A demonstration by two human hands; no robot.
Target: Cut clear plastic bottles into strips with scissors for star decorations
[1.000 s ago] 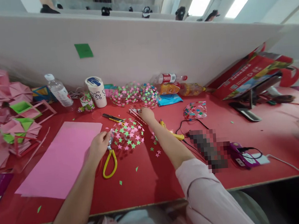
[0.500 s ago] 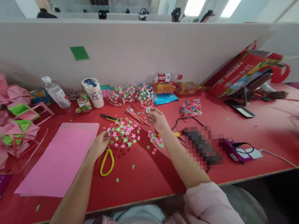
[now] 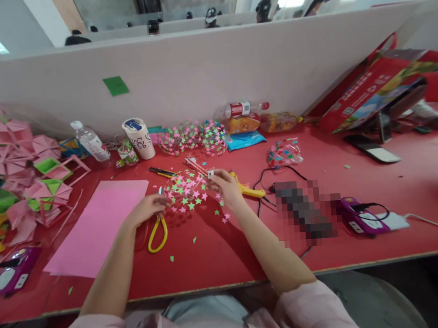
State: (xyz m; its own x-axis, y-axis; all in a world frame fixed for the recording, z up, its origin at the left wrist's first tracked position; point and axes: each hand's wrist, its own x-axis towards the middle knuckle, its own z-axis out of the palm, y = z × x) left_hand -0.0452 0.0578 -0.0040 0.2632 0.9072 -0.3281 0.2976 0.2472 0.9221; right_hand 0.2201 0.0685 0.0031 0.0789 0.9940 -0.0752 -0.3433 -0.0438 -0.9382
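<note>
Heads up, your left hand is steadying the star-covered clear dome mid-frame while your right hand is pinching a small white piece, so you're risking knocking stars loose.

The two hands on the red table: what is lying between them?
In the head view, a clear piece covered with pink and green stars lies between the left hand and the right hand; both hands touch its edges.

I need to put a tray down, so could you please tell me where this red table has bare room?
Bare red table lies between the purple device and the tilted red cardboard box. A smaller patch lies along the near edge, right of the pink paper sheet. It is crowded around both hands and the star-covered clear dome, and among the pink folded paper pieces.
</note>
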